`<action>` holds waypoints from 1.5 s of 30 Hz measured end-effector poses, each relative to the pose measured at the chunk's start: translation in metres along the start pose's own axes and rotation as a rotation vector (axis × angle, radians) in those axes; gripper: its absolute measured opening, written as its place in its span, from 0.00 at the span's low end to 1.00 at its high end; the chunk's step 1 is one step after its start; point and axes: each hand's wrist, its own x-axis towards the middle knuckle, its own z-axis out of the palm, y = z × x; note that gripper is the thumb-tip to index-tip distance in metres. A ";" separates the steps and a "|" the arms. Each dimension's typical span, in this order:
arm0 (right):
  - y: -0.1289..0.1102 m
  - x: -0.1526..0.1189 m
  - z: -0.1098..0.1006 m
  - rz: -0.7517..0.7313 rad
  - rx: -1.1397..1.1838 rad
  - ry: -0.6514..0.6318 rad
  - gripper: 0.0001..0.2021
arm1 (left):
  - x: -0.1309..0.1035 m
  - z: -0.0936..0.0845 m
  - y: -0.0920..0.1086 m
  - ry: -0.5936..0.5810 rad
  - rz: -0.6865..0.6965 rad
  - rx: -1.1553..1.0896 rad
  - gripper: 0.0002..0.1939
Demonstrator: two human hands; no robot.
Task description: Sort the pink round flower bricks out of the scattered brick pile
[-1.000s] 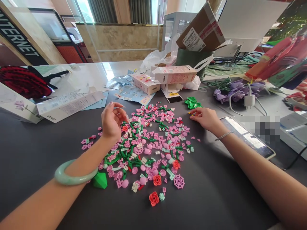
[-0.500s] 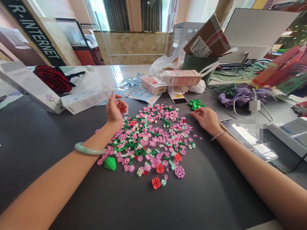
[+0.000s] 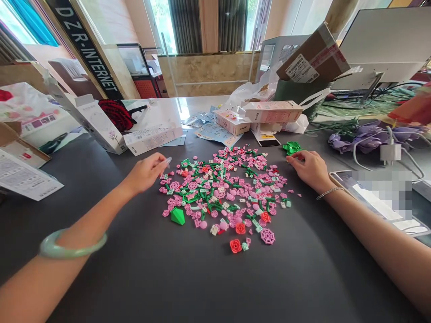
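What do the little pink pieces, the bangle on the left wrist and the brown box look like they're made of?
The pink pieces: probably hard moulded plastic, judging by their crisp, repeated shapes and even colour.
The bangle: smooth, polished pale green, perhaps jade or glass; the look leaves it open.
The brown box: likely matte cardboard, given its dull surface.

Two hands, one bangle, one bracelet; pink pieces uncountable.

The pieces are pink, green and red, the table charcoal.
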 end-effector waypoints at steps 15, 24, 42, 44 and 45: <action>-0.006 -0.004 0.001 -0.048 -0.070 -0.007 0.10 | -0.069 -0.007 0.013 -0.382 0.120 0.374 0.17; -0.006 -0.001 0.003 -0.112 -0.062 0.087 0.10 | -0.070 -0.009 -0.008 -0.370 0.154 0.579 0.21; -0.057 -0.012 -0.030 -0.387 -0.023 0.141 0.14 | -0.046 0.011 0.004 -0.614 0.632 0.734 0.32; -0.060 -0.013 -0.034 -0.400 -0.030 0.128 0.12 | -0.042 0.012 0.005 -0.726 0.586 0.748 0.37; -0.061 -0.014 -0.035 -0.411 -0.039 0.136 0.12 | -0.042 0.011 0.005 -0.767 0.557 0.752 0.38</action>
